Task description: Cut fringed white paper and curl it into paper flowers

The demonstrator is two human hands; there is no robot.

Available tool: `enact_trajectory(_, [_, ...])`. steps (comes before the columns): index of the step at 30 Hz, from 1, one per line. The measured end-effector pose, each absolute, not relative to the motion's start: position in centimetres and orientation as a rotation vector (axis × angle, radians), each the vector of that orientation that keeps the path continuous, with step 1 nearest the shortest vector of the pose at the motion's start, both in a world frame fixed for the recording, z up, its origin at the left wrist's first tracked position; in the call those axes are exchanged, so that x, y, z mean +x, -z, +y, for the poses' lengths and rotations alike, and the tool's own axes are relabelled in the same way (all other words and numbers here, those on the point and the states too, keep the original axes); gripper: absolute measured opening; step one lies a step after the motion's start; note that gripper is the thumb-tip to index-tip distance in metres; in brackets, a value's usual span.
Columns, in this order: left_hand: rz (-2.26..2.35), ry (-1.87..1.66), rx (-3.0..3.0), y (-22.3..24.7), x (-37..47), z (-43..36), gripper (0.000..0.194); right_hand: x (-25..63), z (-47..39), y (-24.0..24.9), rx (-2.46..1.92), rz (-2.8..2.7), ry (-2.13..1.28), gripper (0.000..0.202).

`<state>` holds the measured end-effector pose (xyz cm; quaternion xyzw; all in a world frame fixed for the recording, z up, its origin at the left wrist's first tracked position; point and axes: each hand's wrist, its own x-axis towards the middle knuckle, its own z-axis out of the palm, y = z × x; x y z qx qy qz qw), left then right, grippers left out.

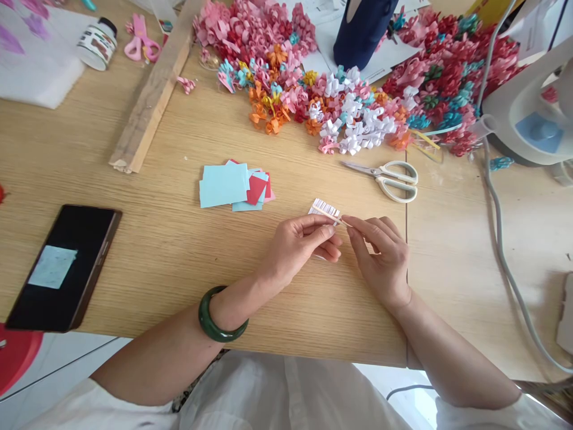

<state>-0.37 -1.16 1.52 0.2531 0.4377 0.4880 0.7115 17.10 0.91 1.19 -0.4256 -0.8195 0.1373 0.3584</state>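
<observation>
My left hand (298,245) pinches a small white paper (326,206) cut into a fringe of narrow strips. Across the fringe lies a thin pale stick (331,215). Its near end sits between the thumb and fingertips of my right hand (380,254), closed in a pinch. Both hands meet just above the table, their fingertips almost touching. Part of the paper is hidden behind my left fingers. Beyond my right hand rest white-handled scissors (394,181), blades pointing left. To the left of the fringed paper is a loose stack of blue, red and pink paper pieces (224,185).
Heaps of curled paper flowers (286,77) cover the back, around a dark blue bottle (364,33). A wooden bar (152,89), pink scissors (141,40), a jar (97,45) and a phone (65,269) are leftward. A glue gun-like grey device (537,113) and cable (501,239) stand right.
</observation>
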Motion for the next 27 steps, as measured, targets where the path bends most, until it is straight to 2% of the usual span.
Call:
enact_trajectory(6, [0.976, -1.106, 0.608, -1.37, -0.41, -1.31, 0.025, 17.05, 0.73, -1.31, -1.098, -2.102, -0.411, 0.030])
enact_trajectory(17, [0.996, -1.128, 0.683, -1.28, 0.02, -1.68, 0.021, 16.63, 0.22, -1.39, -1.076, -2.017, -0.592, 0.028])
enact_trajectory(27, [0.966, -1.092, 0.692, -1.26, -0.14, -1.66, 0.023, 16.96, 0.37, -1.43, -0.963, -2.080, -0.355, 0.033])
